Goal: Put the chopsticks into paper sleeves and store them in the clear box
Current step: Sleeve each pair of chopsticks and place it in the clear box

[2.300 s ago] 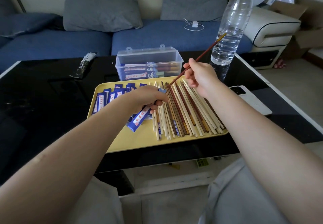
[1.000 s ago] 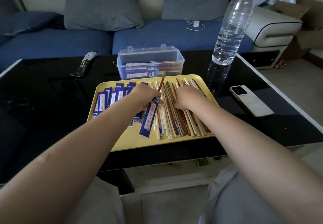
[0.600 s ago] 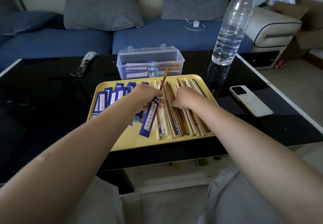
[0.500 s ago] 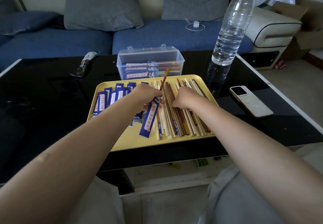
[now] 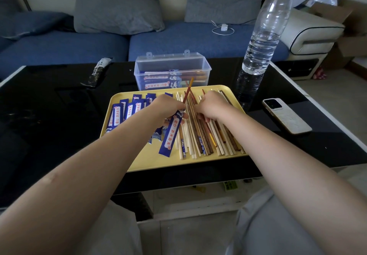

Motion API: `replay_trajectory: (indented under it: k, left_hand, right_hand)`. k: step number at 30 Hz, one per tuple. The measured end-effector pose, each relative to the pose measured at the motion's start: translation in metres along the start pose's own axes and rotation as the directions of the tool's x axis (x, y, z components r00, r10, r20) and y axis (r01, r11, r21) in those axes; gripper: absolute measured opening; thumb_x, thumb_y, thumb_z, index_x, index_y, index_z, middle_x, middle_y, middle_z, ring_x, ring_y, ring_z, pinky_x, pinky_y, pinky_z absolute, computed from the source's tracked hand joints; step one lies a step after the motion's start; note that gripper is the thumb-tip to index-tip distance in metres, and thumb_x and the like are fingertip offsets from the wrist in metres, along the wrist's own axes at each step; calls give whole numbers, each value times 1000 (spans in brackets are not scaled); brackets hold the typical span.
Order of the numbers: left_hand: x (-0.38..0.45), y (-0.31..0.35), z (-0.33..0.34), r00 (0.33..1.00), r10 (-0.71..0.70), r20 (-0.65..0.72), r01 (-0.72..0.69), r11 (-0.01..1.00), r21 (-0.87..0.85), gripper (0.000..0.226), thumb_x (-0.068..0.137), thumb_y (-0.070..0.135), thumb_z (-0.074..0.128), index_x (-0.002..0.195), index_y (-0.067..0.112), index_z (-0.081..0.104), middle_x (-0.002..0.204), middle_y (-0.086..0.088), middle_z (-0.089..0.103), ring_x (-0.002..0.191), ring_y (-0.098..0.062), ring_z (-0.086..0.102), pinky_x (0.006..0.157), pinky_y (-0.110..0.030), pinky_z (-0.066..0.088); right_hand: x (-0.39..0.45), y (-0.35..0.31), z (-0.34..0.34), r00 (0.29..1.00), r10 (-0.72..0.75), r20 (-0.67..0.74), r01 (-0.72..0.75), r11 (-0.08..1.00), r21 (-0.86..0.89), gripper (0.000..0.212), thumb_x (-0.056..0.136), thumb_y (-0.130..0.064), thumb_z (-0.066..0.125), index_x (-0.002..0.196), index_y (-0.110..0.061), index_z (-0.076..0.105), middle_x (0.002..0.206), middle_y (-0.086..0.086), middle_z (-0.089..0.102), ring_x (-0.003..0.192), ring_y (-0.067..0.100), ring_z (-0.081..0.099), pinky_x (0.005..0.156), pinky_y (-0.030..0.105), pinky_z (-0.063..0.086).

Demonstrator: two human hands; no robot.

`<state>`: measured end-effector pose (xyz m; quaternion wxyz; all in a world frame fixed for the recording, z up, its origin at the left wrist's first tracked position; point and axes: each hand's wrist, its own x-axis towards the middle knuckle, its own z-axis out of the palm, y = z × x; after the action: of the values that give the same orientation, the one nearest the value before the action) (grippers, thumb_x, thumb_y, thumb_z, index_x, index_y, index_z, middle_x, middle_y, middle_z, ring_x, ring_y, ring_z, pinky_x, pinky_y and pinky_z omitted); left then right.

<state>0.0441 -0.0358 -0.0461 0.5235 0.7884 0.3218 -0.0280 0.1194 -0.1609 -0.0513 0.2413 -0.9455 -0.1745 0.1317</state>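
On the yellow tray [image 5: 147,161] lie several blue paper sleeves [image 5: 127,111] at the left and several loose chopsticks [image 5: 214,139] at the right. My left hand [image 5: 165,108] grips a blue sleeve [image 5: 171,134] with a red-brown chopstick [image 5: 187,91] sticking out of its top. My right hand [image 5: 211,106] rests on the chopstick pile, fingers curled among the sticks; what they hold is hidden. The clear box [image 5: 172,71] stands behind the tray, lid open, with sleeved chopsticks inside.
A tall water bottle [image 5: 264,34] stands right of the box. A phone [image 5: 286,118] lies on the black table [image 5: 49,115] at the right. A dark wrapper [image 5: 97,72] lies at the back left. A blue sofa with grey cushions is behind.
The red-brown chopstick went from my right hand into the sleeve held by my left. My right hand dropped onto the chopstick pile. Little has moved in the last second.
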Motion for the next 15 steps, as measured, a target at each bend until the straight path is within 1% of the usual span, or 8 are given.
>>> replay_trajectory:
  k: [2,4,6,7,9,11,13,15]
  left_hand:
    - [-1,1,0,1000,-2,5,2,1000,-20,17,95,24,64,103,9,60,76,0,75,58,-11,70,45,-21,49]
    - [-2,1,-1,1000,-4,12,5,999,-50,14,96,21,63,100,8,59,75,-1,74,48,-7,67,39,-17,46]
    - [-4,1,-1,1000,-10,24,12,995,-96,13,96,18,63,98,7,58,73,-2,73,44,-7,65,37,-17,46]
    - [-4,1,0,1000,-7,29,10,994,-109,13,96,18,63,100,6,58,73,-2,73,47,-7,66,40,-18,47]
    - [-3,0,1,1000,-1,27,3,996,-92,18,96,22,64,104,7,59,73,1,74,55,-7,66,46,-20,48]
    - [-2,1,2,1000,-16,26,19,993,-116,19,95,23,65,105,7,61,75,-1,74,55,-9,66,47,-20,49]
    - [-3,1,2,998,-40,51,49,983,-178,16,95,19,64,103,6,62,77,-6,71,54,-14,65,49,-24,53]
    - [-6,1,2,995,-63,81,80,972,-220,13,98,19,58,94,7,62,75,-8,66,53,-17,62,48,-25,53]
  right_hand:
    - [1,4,-3,998,-44,-42,51,980,190,9,96,-20,61,104,-17,62,93,5,69,68,17,67,57,29,54]
    - [1,7,-8,992,-68,-102,98,937,334,17,97,-18,60,110,-28,59,104,-2,64,80,16,67,57,27,53]
    - [0,7,-14,992,-67,-110,112,869,481,19,97,-17,56,108,-30,65,97,-2,68,77,13,66,55,23,50]
    - [-1,6,-17,995,-50,-89,93,812,576,20,98,-16,55,106,-28,69,92,0,71,73,13,65,54,22,49]
    - [-3,3,-23,999,-28,-34,44,647,762,21,99,-14,53,107,-21,71,91,5,75,67,13,65,54,22,46]
    - [-3,4,-28,998,-63,-14,44,514,857,19,100,-9,55,111,-15,69,94,7,78,69,14,70,55,21,47]
    - [-3,7,-31,994,-105,-32,78,470,879,16,99,-8,60,113,-10,68,94,7,78,73,16,72,56,21,49]
    - [-1,10,-33,992,-97,-76,115,499,859,14,99,-16,63,110,-9,69,85,7,77,67,17,70,54,22,47]
